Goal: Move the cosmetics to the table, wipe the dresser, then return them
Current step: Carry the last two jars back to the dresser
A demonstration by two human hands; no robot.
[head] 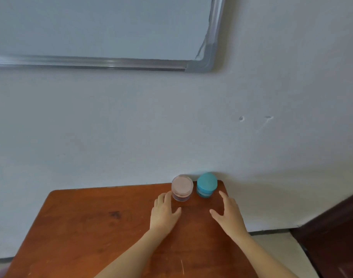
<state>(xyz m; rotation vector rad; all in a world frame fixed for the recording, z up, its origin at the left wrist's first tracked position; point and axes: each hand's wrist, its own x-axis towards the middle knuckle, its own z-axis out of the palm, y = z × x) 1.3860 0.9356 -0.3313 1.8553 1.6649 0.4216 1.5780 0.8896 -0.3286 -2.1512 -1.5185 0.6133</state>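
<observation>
Left grip [164,209]: fingers apart, relaxed, holding nothing; fingertips [168,195] at left side of pale pink round lidded jar [182,187], contact unclear. Right grip [228,212]: fingers spread, holding nothing, near teal round lidded jar [206,185], not touching. Both jars upright, side by side, at far right corner of reddish-brown wooden desk [91,227], against white wall [131,127]. Metal-framed whiteboard [91,27] above.

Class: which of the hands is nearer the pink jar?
Left. The left hand is just left of the pink jar; the right hand lies lower right, by the teal jar.
</observation>
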